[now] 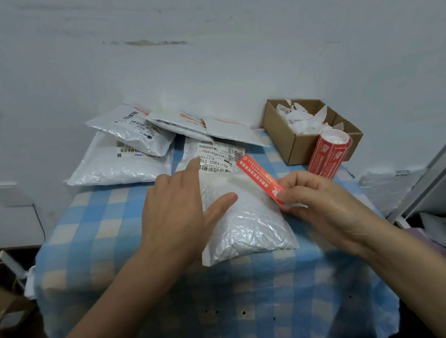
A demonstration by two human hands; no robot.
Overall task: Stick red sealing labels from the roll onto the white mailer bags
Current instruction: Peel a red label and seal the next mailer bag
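A white mailer bag [248,222] with a printed address label lies in the middle of the checked table. My left hand [179,208] rests flat on the bag's left part, fingers straight. My right hand [318,199] pinches the near end of a long red sealing label [259,177] that slants over the bag's right edge. The roll of red labels [329,155] stands upright at the right, beside a cardboard box.
Several more white mailer bags [119,159] are heaped at the back against the wall. A cardboard box [297,143] holds white backing scraps. The blue checked cloth [97,226] covers the table. More bags [386,182] lie off the right edge, and boxes sit on the floor at left.
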